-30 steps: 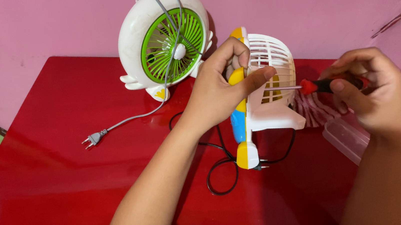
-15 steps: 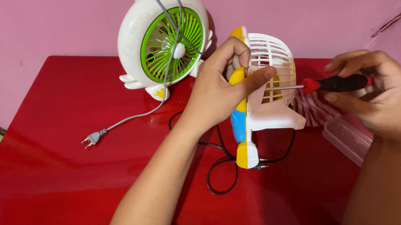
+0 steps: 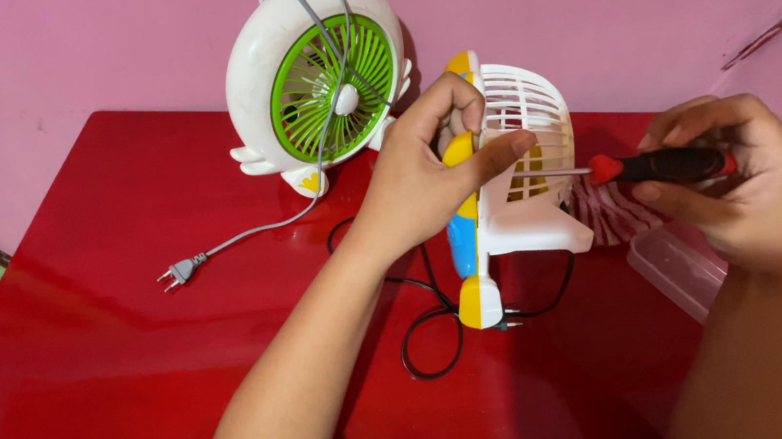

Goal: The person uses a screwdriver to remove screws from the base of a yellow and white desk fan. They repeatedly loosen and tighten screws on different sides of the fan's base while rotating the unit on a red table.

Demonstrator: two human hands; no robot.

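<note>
Gripping the upright yellow, blue and white small fan (image 3: 483,209) near its top, the left hand (image 3: 426,181) steadies it on the red table (image 3: 115,378), while the right hand (image 3: 740,180) clasps a screwdriver (image 3: 660,165) whose shaft enters the white rear grille. Behind stands a white fan with green grille (image 3: 322,85), its grey cord and plug (image 3: 179,270) trailing left; a clear plastic box (image 3: 676,267) sits beneath the right hand.
</note>
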